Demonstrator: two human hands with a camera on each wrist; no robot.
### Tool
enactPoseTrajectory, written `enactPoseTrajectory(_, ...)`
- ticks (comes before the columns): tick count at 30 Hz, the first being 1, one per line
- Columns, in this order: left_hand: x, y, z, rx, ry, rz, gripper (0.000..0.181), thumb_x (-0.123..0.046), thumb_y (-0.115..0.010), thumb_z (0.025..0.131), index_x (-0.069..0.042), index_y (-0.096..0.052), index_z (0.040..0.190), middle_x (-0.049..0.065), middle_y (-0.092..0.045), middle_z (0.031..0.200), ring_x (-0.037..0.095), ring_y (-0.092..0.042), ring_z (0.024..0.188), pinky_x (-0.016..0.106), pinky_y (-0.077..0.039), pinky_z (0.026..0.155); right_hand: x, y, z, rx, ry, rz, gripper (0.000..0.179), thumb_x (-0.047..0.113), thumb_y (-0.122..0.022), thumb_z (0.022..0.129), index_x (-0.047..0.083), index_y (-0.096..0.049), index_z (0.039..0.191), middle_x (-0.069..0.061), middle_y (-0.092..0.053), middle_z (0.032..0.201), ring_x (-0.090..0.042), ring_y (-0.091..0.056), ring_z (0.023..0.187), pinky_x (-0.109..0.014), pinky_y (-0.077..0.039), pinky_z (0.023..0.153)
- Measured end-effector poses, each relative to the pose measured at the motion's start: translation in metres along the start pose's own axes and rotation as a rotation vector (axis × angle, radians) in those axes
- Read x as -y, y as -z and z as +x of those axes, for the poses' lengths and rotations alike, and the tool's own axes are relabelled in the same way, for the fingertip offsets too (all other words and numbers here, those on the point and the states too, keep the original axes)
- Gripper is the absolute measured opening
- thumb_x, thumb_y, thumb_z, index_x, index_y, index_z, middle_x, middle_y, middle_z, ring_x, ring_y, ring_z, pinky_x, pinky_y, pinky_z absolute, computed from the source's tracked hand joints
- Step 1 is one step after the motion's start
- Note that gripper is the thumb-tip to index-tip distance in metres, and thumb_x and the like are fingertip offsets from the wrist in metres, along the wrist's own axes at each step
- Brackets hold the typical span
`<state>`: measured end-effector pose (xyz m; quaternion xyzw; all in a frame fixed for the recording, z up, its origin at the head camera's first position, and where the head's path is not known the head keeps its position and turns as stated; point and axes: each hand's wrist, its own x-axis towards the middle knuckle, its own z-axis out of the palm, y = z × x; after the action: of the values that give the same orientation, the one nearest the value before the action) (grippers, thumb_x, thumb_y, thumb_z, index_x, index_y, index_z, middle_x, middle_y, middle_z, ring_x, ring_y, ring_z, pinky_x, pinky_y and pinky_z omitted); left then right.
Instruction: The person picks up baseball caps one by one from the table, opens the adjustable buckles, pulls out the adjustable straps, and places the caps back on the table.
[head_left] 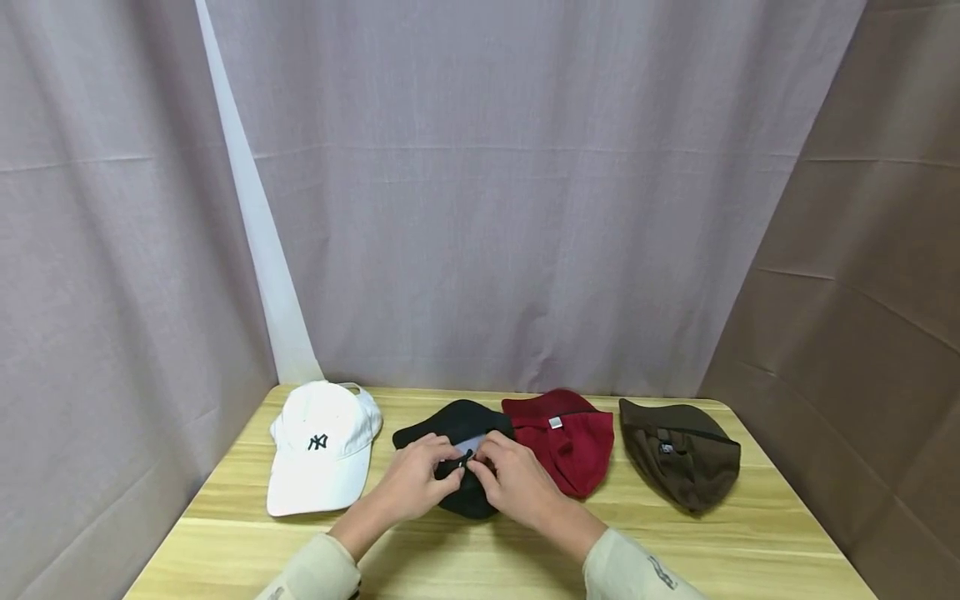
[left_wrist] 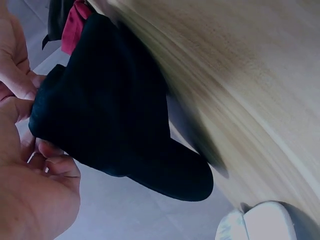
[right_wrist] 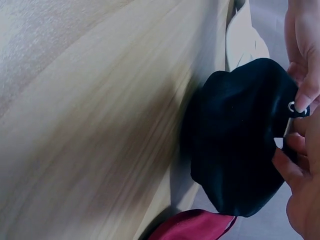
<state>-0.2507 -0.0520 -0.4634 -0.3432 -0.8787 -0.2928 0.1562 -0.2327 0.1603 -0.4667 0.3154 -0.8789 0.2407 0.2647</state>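
The black cap [head_left: 465,502] was at the near middle of the curtained space, over the table [head_left: 465,560], between the white cap [head_left: 322,433] on its left and the red cap [head_left: 592,446] on its right. Whether it rested on the wood or hung just above it could not be told.

The left hand [head_left: 420,477] came in from the left with its thumb and fingers bent, pinching the cap's narrow strap [head_left: 469,455]. The right hand [head_left: 517,479] came in from the right and pinched the strap close beside it, the two sets of fingertips almost meeting. A small pale ring [right_wrist: 291,106] showed next to the left thumb in the right wrist view. The strap side faced the near edge, and a grey patch [head_left: 470,444] showed in the opening past the fingers. The brim [left_wrist: 186,175] pointed left, toward the white cap.

The white cap sat upright, its brim toward the near side, dark letters [head_left: 318,442] on its front. The red cap lay just beside the black one, a silver buckle [head_left: 555,422] on it. Farthest right lay the brown cap [head_left: 701,467], well apart from the hands. Both sleeves [head_left: 318,571] were pale, and a grey curtain [head_left: 510,250] hung at the far side.
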Motion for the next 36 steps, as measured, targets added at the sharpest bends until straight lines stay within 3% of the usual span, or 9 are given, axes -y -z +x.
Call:
enactPoseTrajectory(4, 0.0, -0.002, 0.001, -0.015, -0.019, -0.01, 0.011, -0.021, -0.075, 0.091, -0.017, -0.082, 0.099, -0.014, -0.057, 0.077, -0.002, -0.041, 0.072, 0.015, -0.036, 0.06, 0.002, -0.001, 0.001, 0.029, 0.007, -0.051, 0.014, 0.013, -0.074, 0.097, 0.014, -0.071, 0.084, 0.005, -0.066, 0.095, -0.005, -0.06, 0.078, -0.022, -0.055, 0.071)
enactPoseTrajectory(8, 0.0, -0.003, 0.0, -0.017, -0.027, -0.009, 0.011, -0.02, -0.076, 0.091, -0.017, -0.082, 0.099, -0.012, -0.062, 0.079, -0.001, -0.047, 0.074, 0.015, -0.038, 0.061, 0.004, 0.0, 0.0, 0.048, -0.004, -0.081, 0.013, 0.014, -0.074, 0.097, 0.015, -0.072, 0.084, 0.006, -0.066, 0.094, -0.007, -0.062, 0.08, -0.027, -0.058, 0.077)
enactPoseTrajectory(13, -0.001, -0.004, -0.002, -0.014, -0.02, -0.025, 0.01, -0.017, -0.076, 0.091, -0.018, -0.081, 0.099, -0.012, -0.064, 0.082, 0.001, -0.052, 0.079, 0.016, -0.042, 0.064, 0.007, 0.0, 0.0, 0.064, -0.033, -0.071, 0.017, 0.014, -0.073, 0.097, 0.017, -0.065, 0.083, 0.007, -0.059, 0.089, -0.004, -0.052, 0.074, -0.023, -0.052, 0.07)
enactPoseTrajectory(18, -0.005, -0.003, -0.003, -0.005, -0.033, -0.029, 0.007, -0.016, -0.074, 0.092, -0.019, -0.079, 0.096, -0.01, -0.059, 0.078, 0.002, -0.049, 0.076, 0.016, -0.038, 0.062, 0.009, 0.0, 0.0, 0.053, -0.062, -0.057, 0.022, 0.013, -0.073, 0.093, 0.018, -0.058, 0.077, 0.009, -0.055, 0.085, -0.002, -0.045, 0.071, -0.019, -0.045, 0.066)
enactPoseTrajectory(27, -0.008, -0.001, -0.002, -0.016, -0.056, 0.01, 0.01, -0.016, -0.076, 0.09, -0.017, -0.081, 0.099, -0.011, -0.06, 0.08, 0.002, -0.049, 0.078, 0.016, -0.04, 0.064, 0.012, 0.0, 0.001, 0.053, -0.087, -0.042, 0.023, 0.011, -0.072, 0.088, 0.019, -0.054, 0.075, 0.009, -0.054, 0.085, -0.001, -0.043, 0.068, -0.017, -0.041, 0.062)
enactPoseTrajectory(36, -0.007, -0.001, -0.001, 0.009, -0.04, -0.029, 0.009, -0.016, -0.075, 0.09, -0.017, -0.08, 0.097, -0.012, -0.056, 0.078, 0.001, -0.045, 0.077, 0.016, -0.039, 0.065, 0.016, 0.002, 0.001, 0.063, -0.118, -0.012, 0.023, 0.009, -0.07, 0.088, 0.018, -0.053, 0.075, 0.009, -0.052, 0.082, 0.001, -0.042, 0.065, -0.016, -0.041, 0.059)
